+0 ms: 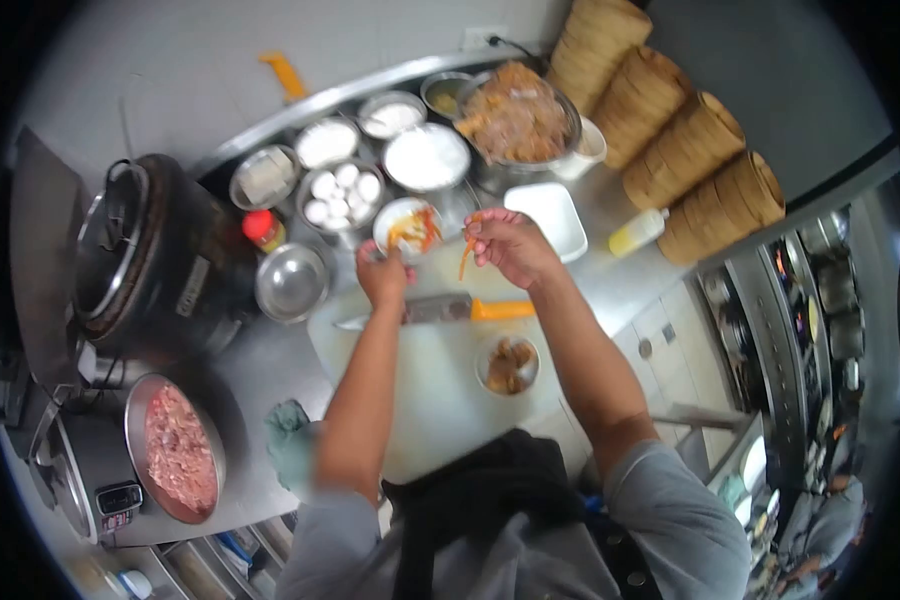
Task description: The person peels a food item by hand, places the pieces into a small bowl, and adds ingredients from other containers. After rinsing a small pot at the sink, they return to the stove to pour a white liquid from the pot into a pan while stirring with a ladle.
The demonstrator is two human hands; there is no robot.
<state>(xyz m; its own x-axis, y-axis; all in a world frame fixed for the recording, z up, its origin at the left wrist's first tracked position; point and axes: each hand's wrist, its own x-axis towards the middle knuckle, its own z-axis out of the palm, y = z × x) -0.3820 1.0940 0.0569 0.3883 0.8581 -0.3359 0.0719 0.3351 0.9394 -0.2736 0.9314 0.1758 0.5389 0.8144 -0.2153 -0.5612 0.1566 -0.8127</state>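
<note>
Between the fingers of my right hand [510, 247] hangs a thin orange strip [466, 257], above the back of the white cutting board [430, 410]. My left hand [385, 275] is closed at the near edge of a small white bowl [408, 226] with orange and yellow strips; what its fingers hold, if anything, is too small to make out. A knife with an orange handle [502, 310] lies across the board below both hands. Nearer my body, a small bowl of brown pieces [507, 364] sits on the board.
Bowls of eggs [342, 196], white powder [426, 157] and shredded food [520, 115] line the back. Bamboo steamers [722, 207], a squeeze bottle [638, 232] and an empty white dish [548, 222] are right; ground meat [179, 450] and a large cooker [170, 260] are left.
</note>
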